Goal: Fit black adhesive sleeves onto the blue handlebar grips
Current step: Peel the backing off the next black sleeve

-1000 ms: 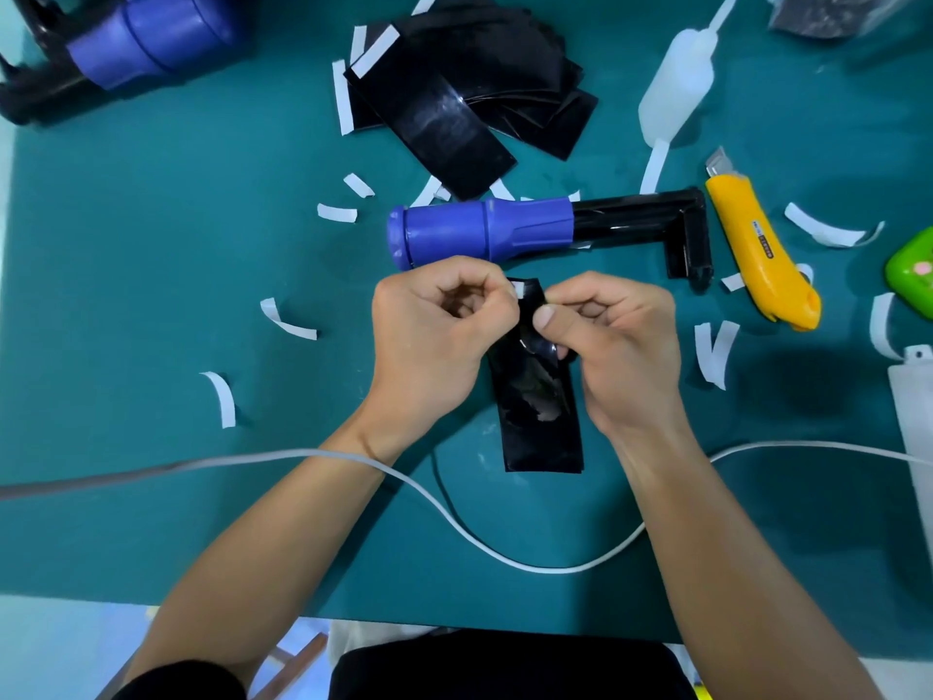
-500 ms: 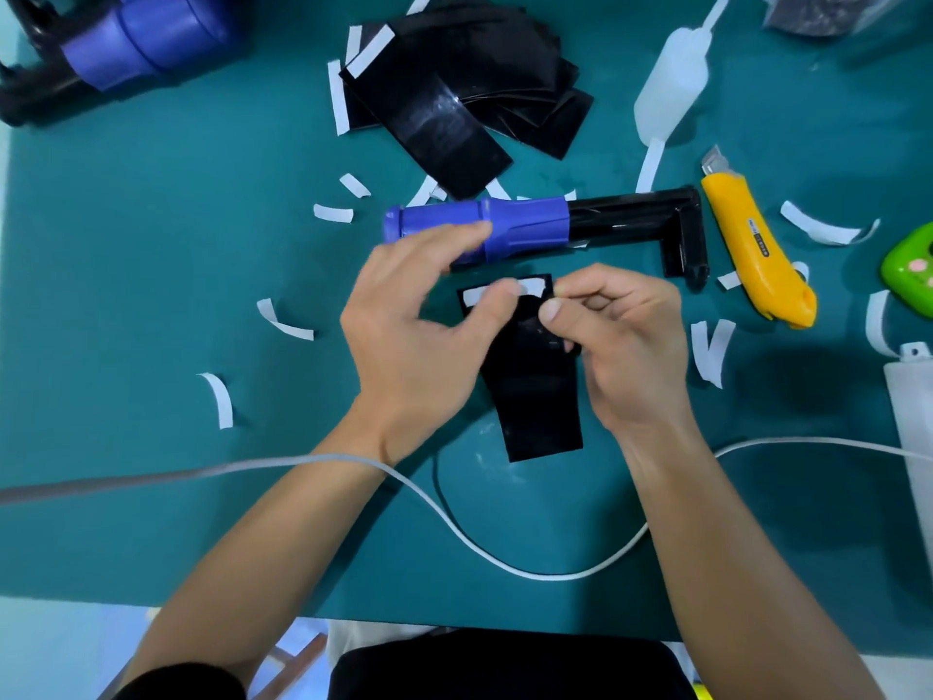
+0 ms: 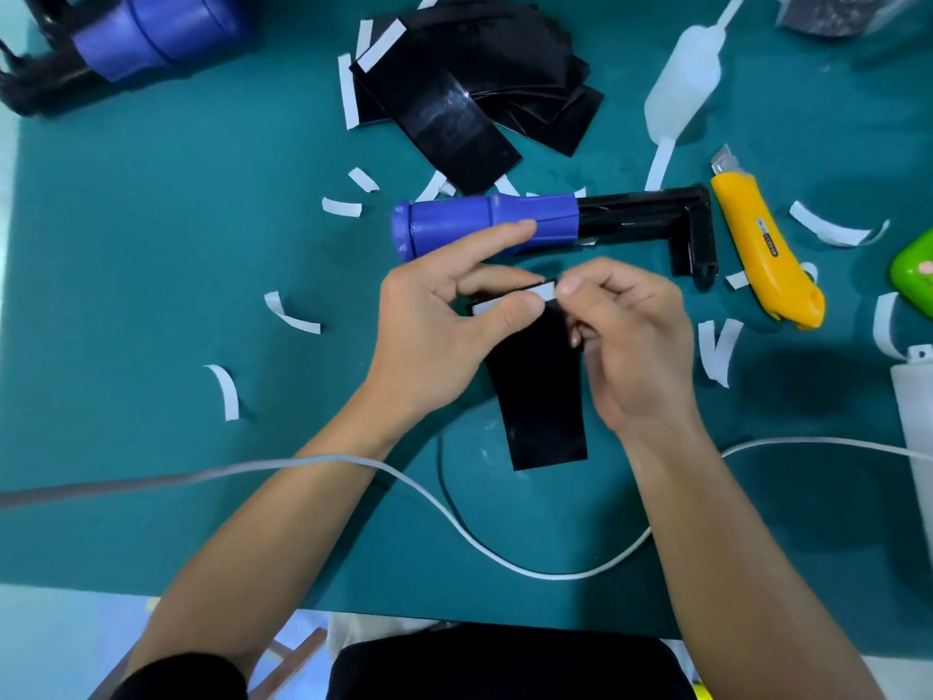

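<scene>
Black sleeve (image 3: 545,411) below blue grip (image 3: 454,227): left hand (image 3: 429,341) pinched its top edge, right hand (image 3: 636,341) pinched backing strip (image 3: 542,294); best peeled slowly, flat.

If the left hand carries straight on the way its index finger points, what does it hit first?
The blue handlebar grip. The index fingertip of the left hand overlaps it in this view, though depth is unclear and it may be hovering above rather than touching.
</scene>
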{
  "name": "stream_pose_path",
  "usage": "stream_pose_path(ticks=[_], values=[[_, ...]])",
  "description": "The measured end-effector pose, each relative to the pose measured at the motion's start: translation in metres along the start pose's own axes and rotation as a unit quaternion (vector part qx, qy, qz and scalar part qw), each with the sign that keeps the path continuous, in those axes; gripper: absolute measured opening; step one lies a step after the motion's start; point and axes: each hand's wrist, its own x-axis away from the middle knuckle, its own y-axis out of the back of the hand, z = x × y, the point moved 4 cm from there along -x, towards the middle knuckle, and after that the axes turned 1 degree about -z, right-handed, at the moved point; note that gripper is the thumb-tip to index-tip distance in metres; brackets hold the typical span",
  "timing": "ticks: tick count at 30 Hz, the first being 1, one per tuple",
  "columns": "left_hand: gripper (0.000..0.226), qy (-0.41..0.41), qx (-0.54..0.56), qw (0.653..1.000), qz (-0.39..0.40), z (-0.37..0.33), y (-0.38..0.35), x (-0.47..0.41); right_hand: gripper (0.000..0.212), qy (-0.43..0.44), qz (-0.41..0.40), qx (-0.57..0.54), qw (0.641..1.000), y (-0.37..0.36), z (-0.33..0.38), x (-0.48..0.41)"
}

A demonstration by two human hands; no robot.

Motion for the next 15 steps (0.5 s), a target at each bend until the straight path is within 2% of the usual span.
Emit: stream_pose_path(ticks=[3, 7, 8, 10, 12, 13, 15], values=[[0.044, 0.044, 0.011, 0.999, 0.011, 0.003, 0.002, -0.005, 0.026, 0.027, -0.056, 0.022, 0.998, 0.008, 0.003, -0.001], [0.021, 0.083, 0.025, 0.996, 0.028, 0.007, 0.004, -0.006, 0.021, 0.081, -0.113, 0.096, 0.986, 0.013, 0.009, 0.002], [0.021, 0.095, 0.034, 0.994, 0.029, 0.007, 0.004, -0.006, 0.018, 0.106, -0.137, 0.159, 0.972, 0.014, 0.011, 0.004], [0.017, 0.119, 0.043, 0.992, 0.015, 0.007, 0.003, -0.006, 0.011, 0.170, -0.192, 0.289, 0.923, 0.012, 0.015, 0.011], [0.020, 0.123, 0.024, 0.992, -0.025, 0.009, 0.005, -0.005, 0.008, 0.234, -0.225, 0.366, 0.872, 0.004, 0.019, 0.021], [0.025, 0.111, 0.003, 0.993, -0.046, 0.009, 0.006, -0.005, 0.008, 0.265, -0.216, 0.387, 0.856, -0.001, 0.019, 0.025], [0.030, 0.081, -0.027, 0.995, -0.054, 0.007, 0.006, -0.003, 0.008, 0.294, -0.156, 0.384, 0.861, -0.009, 0.017, 0.028]])
